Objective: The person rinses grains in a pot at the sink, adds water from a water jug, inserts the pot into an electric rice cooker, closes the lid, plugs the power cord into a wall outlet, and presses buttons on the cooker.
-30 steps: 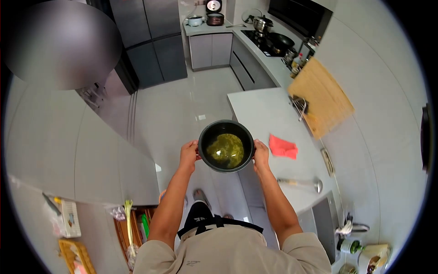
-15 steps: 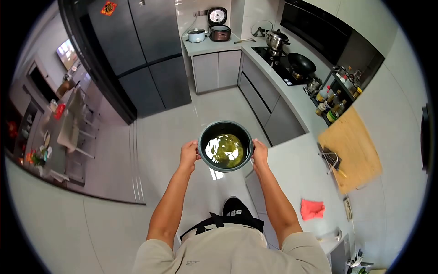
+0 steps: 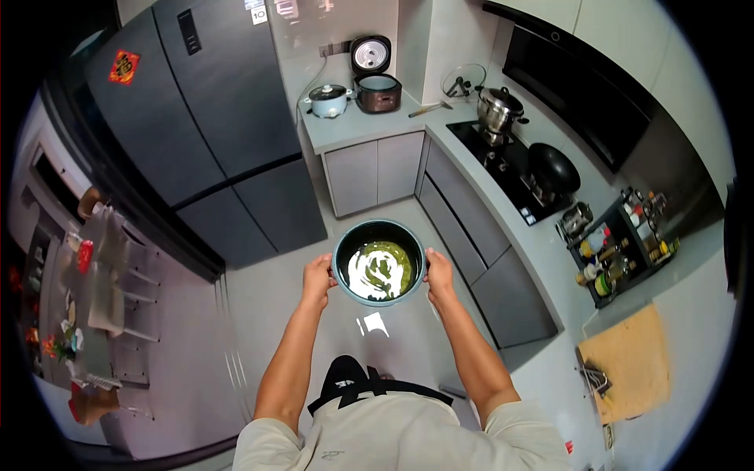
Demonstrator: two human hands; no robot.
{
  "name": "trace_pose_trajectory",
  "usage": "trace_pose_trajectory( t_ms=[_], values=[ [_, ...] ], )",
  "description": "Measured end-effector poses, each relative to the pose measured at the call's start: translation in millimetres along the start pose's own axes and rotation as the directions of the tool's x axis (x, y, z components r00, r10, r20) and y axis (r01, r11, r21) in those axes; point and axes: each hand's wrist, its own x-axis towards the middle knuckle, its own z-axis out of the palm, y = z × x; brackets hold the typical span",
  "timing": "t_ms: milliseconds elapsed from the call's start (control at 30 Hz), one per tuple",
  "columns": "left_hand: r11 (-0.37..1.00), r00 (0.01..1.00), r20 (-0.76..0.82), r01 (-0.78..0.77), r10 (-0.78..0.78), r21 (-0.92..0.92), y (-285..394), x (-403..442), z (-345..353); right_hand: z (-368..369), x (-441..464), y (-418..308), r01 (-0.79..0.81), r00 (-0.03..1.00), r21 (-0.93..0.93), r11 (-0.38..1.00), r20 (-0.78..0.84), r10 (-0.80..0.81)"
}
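Note:
Between my hands is a round cooking pot (image 3: pixel 375 232), dark inside with a grey-blue rim, like the inner pot of a rice cooker. It holds clear liquid with small green-yellow grains (image 3: pixel 402 271) at the bottom, and light glares off the surface. My left hand (image 3: pixel 317 281) is closed on the left side of the rim, and my right hand (image 3: pixel 440 275) on the right side. The pot is held roughly level above the floor. On the far counter stands a brown rice cooker (image 3: pixel 378 98) with its lid up.
A light blue electric pot (image 3: pixel 328 100) stands beside the cooker. Along the right counter (image 3: pixel 479 196) are a steel pot (image 3: pixel 498 110) and a black wok (image 3: pixel 554 169) on the stove, a seasoning rack (image 3: pixel 616 251) and a wooden board (image 3: pixel 628 365). A grey fridge (image 3: pixel 228 102) stands at left.
I have stepped forward, so the fridge, counter and rice cooker appear closer. The pot stays between both hands, its liquid rippling. The pink cloth has nearly left the view.

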Motion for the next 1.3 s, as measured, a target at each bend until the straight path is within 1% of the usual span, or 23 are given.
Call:
trace_pose_trajectory(
  t_ms=[67, 100, 133, 167, 200, 267, 300, 333, 367, 467, 500, 600, 700, 867, 900, 1033, 1133, 1233, 1300],
  values=[
    [1.000, 0.999, 0.046, -0.005, 0.004, 0.011, 20, 68, 4, 26, 52, -19, 0.015, 1.000, 0.005, 1.000, -0.011, -0.015],
    [1.000, 0.999, 0.037, 0.012, -0.013, 0.017, 41, 90, 12, 38, 80, -26, 0.024, 0.999, 0.002, 1.000, -0.023, -0.024],
    [1.000, 0.998, 0.058, -0.014, 0.014, -0.004, 48, 121, 18, 47, 105, -30, 0.027, 0.999, -0.003, 1.000, -0.037, -0.027],
    [0.999, 0.996, 0.079, -0.033, 0.034, -0.022, 55, 149, 23, 55, 134, -30, 0.065, 0.997, -0.005, 0.998, -0.038, -0.065],
    [0.998, 0.993, 0.103, -0.058, 0.061, -0.038, 67, 180, 28, 66, 156, -36, 0.052, 0.997, -0.014, 0.999, -0.059, -0.053],
    [0.999, 0.994, 0.106, -0.026, 0.030, -0.037, 94, 231, 43, 86, 200, -59, 0.041, 0.994, -0.035, 0.999, -0.100, -0.044],
    [1.000, 0.994, 0.111, -0.013, 0.015, -0.027, 108, 256, 50, 99, 223, -68, 0.028, 0.990, -0.017, 0.999, -0.141, -0.030],
    [1.000, 0.993, 0.114, -0.002, 0.004, -0.014, 124, 283, 60, 106, 246, -78, 0.030, 0.991, -0.010, 0.999, -0.134, -0.031],
    [0.999, 0.986, 0.163, -0.035, 0.036, -0.014, 129, 315, 64, 113, 269, -85, 0.044, 0.989, -0.027, 0.999, -0.142, -0.047],
    [1.000, 0.989, 0.149, -0.021, 0.023, -0.017, 159, 390, 87, 138, 334, -116, 0.045, 0.987, -0.042, 0.998, -0.156, -0.051],
    [1.000, 0.990, 0.142, -0.021, 0.019, 0.012, 171, 413, 95, 145, 357, -127, 0.044, 0.986, -0.045, 0.998, -0.156, -0.051],
    [0.999, 0.987, 0.156, -0.041, 0.038, 0.014, 196, 477, 119, 158, 434, -146, 0.060, 0.989, -0.052, 0.997, -0.134, -0.066],
    [0.998, 0.991, 0.121, -0.064, 0.062, 0.015, 211, 543, 141, 169, 510, -163, 0.093, 0.990, -0.052, 0.994, -0.102, -0.098],
    [0.997, 0.997, 0.039, -0.073, 0.072, 0.026, 242, 634, 183, 183, 630, -193, 0.012, 1.000, -0.054, 0.998, -0.027, -0.014],
    [0.997, 0.997, 0.001, -0.079, 0.079, 0.011, 258, 641, 197, 189, 656, -203, 0.008, 1.000, -0.051, 0.999, -0.007, -0.008],
    [0.994, 0.993, -0.051, -0.106, 0.107, 0.011, 275, 708, 225, 204, 744, -223, 0.063, 0.997, -0.106, 0.992, 0.046, -0.058],
    [0.991, 0.988, -0.071, -0.134, 0.134, 0.004, 293, 761, 244, 221, 801, -242, 0.048, 0.998, -0.132, 0.990, 0.037, -0.043],
    [0.983, 0.981, -0.060, -0.182, 0.183, 0.019, 307, 807, 253, 237, 850, -254, 0.103, 0.994, -0.116, 0.988, 0.048, -0.098],
    [0.985, 0.984, -0.062, -0.170, 0.168, -0.016, 322, 835, 262, 250, 873, -270, 0.074, 0.996, -0.083, 0.994, 0.051, -0.070]
  ],
)
